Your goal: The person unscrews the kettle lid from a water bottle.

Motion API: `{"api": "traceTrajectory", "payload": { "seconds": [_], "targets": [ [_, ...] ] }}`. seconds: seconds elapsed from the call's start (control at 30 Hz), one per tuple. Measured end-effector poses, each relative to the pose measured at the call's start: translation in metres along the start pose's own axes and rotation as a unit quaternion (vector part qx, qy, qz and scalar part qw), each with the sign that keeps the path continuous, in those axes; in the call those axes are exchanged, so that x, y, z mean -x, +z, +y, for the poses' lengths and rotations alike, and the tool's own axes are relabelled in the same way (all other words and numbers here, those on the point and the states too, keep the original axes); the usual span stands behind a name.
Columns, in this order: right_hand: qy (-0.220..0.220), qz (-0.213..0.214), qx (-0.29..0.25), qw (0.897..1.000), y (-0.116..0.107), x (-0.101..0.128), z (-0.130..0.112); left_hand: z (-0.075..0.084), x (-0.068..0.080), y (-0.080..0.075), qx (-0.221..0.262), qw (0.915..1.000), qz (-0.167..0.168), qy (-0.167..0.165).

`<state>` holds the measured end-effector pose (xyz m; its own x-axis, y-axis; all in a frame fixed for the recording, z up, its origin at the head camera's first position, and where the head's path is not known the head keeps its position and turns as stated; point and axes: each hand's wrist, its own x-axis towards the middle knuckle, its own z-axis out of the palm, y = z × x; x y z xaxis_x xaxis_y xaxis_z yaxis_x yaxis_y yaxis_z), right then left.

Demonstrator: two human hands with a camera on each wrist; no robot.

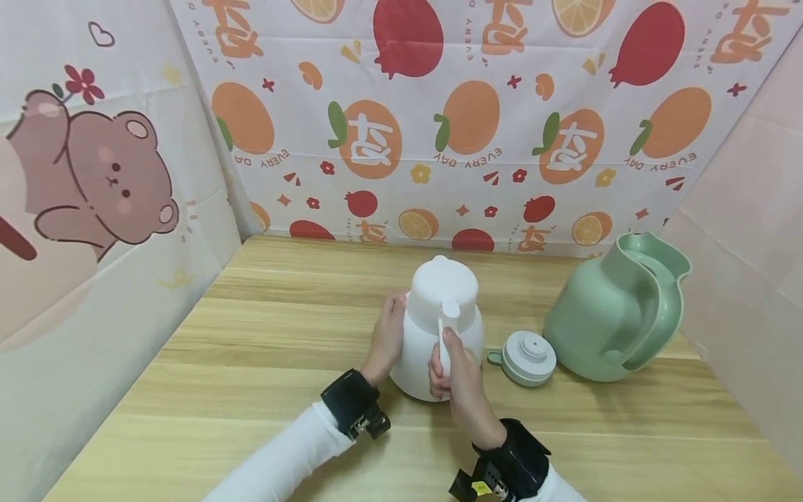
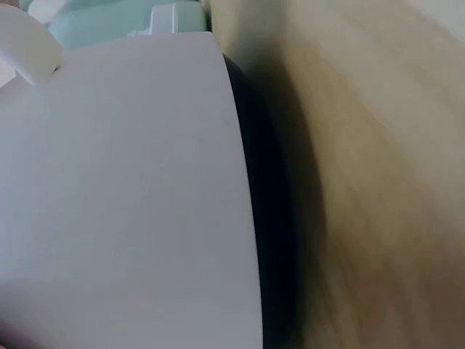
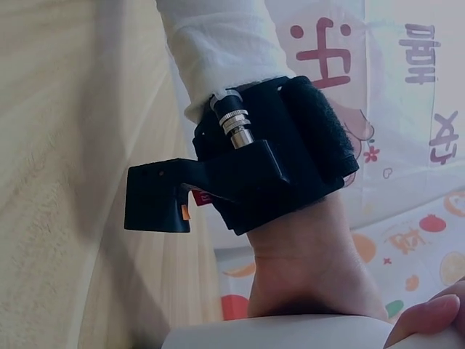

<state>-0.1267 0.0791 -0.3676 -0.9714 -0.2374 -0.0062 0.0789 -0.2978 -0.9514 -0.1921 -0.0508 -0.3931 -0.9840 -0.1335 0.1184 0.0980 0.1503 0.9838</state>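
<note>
Right hand (image 1: 453,380) is curling its fingers around the handle of the white jug (image 1: 439,328), while the left hand (image 1: 385,338) is pressing flat against its side (jug upright, mid-table). Just beside it are lying a grey-green lid (image 1: 528,358) and a green jug (image 1: 611,310).

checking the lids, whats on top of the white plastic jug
A white domed lid with a thumb tab sits on the white plastic jug, held by the left hand and right hand. Its inside is hidden. The loose green-trimmed round stopper lies beside it.
</note>
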Motion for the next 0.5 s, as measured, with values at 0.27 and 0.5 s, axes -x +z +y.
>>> {"api": "traceTrajectory", "payload": {
  "seconds": [0.27,0.5],
  "targets": [
    [0.001,-0.006,0.009,1.000,-0.004,0.010,-0.001,0.001,0.009,0.004,-0.009,0.9999,0.011,-0.002],
    [0.000,-0.010,0.011,1.000,-0.006,0.014,0.001,0.000,0.015,0.005,-0.002,0.9999,0.008,0.014]
  ]
}}
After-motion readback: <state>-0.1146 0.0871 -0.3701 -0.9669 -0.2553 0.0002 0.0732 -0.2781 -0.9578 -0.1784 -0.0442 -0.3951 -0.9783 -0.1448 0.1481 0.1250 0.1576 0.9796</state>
